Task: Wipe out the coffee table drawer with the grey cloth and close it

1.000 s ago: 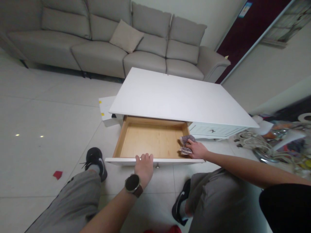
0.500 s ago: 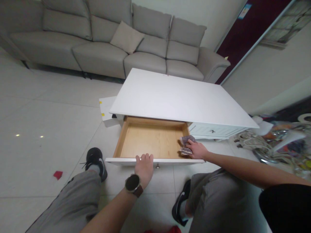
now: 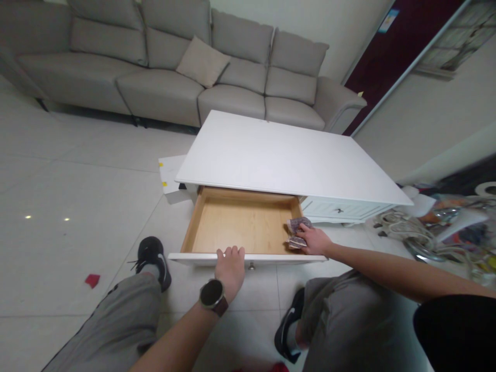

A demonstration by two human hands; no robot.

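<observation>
A white coffee table has a wooden drawer pulled out toward me. My left hand, with a watch on the wrist, grips the drawer's white front edge, fingers curled over it. My right hand holds a crumpled patterned cloth against the drawer's right inner side. The rest of the drawer's bottom is bare wood. A small knob sits just right of my left hand.
A grey sectional sofa with a cushion stands behind the table. A white box lies left of the table. Cables and clutter lie on the floor at right. My knees and black shoes flank the drawer.
Hardly anything differs. The view has shifted slightly; both hands stay where they were, the right one still on the cloth.
</observation>
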